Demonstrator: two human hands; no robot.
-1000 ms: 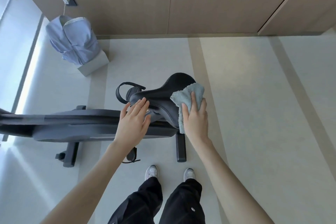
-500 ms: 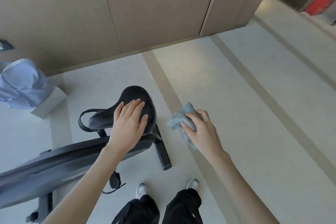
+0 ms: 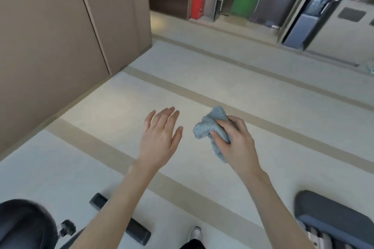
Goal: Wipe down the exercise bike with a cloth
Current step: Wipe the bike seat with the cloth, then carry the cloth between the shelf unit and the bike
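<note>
2 hands have left the saddle [image 3: 24, 224] and hover right of it, left hand [image 3: 159, 139] spread empty, right hand [image 3: 236, 143] clutching the bunched cloth [image 3: 210, 127]: wiping looks paused.

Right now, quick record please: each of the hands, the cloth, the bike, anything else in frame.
left hand: open, fingers spread, above the floor, touching nothing
right hand: grips the cloth
cloth: grey-blue, bunched, held off the bike
exercise bike: only blurred dark parts at lower left, plus a black foot bar; neither hand touches it
floor: pale with tan stripes
background: red box by the far wall; dark grey padded object at lower right, unidentified
</note>
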